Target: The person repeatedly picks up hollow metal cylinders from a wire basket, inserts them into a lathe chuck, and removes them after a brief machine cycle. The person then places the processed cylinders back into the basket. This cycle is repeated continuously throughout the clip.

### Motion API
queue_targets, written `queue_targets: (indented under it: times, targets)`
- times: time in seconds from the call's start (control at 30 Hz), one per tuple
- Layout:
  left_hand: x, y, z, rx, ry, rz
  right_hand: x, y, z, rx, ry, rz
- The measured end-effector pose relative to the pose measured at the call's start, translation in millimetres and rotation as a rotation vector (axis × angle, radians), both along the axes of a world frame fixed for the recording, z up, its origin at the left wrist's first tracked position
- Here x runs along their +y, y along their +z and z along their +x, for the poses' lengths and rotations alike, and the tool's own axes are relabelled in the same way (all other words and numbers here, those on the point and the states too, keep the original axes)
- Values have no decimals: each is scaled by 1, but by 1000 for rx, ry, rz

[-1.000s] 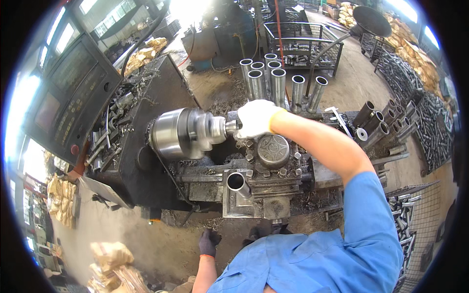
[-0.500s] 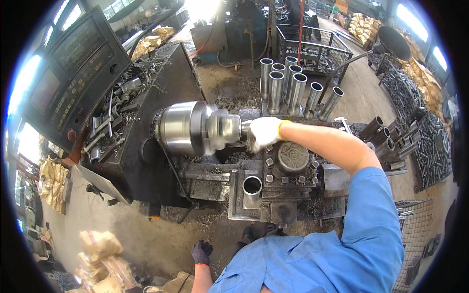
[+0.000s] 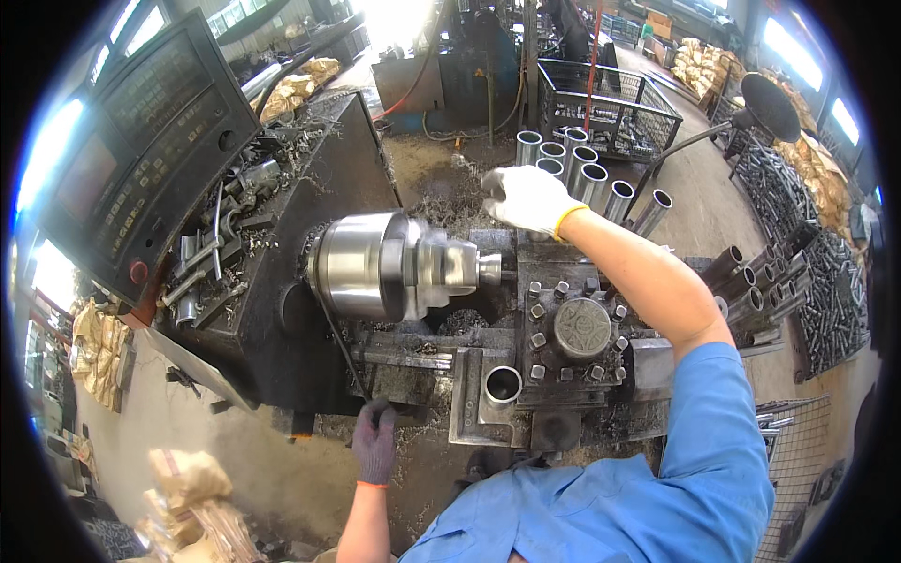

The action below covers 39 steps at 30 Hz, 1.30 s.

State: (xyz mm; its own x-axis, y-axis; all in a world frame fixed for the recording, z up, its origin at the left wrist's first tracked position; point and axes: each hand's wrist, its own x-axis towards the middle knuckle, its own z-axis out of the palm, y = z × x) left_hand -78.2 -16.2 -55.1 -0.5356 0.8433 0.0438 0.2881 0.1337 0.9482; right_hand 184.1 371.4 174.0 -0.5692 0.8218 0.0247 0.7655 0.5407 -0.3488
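Meanwhile right hand [image 3: 526, 199] above chuck [image 3: 394, 266], steel tubes [image 3: 582, 174] behind.

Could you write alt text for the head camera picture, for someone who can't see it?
A person's white-gloved right hand reaches over a lathe toward upright steel tubes, beyond the shiny chuck. The dark-gloved left hand rests at the machine's front edge.

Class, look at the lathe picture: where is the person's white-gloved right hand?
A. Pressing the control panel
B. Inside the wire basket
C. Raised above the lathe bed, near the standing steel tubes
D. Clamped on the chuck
C: the right hand is lifted over the bed beside the standing steel tubes, clear of the chuck.
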Motion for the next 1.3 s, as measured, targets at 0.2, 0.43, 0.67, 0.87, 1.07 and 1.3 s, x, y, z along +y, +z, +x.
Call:
queue_targets:
  times: [0.2, 0.43, 0.67, 0.87, 1.07, 1.3]
  targets:
    - [144, 121, -21, 751, -233, 317, 20, -58, -13, -338, 358, -547]
    - [257, 145, -31, 687, -211, 266, 10, -88, -28, -195, 135, -856]
    - [263, 145, -38, 987, -173, 161, 8, -92, -6, -307, 415, -292]
    - [257, 138, -36, 1226, -110, 170, 28, -112, -9, -206, 434, -376]
    - [254, 144, -34, 1219, -105, 200, 46, -127, 8, -71, 400, -840]
    - [256, 142, -37, 1225, -105, 252, 43, -119, 20, 58, 93, -1304]
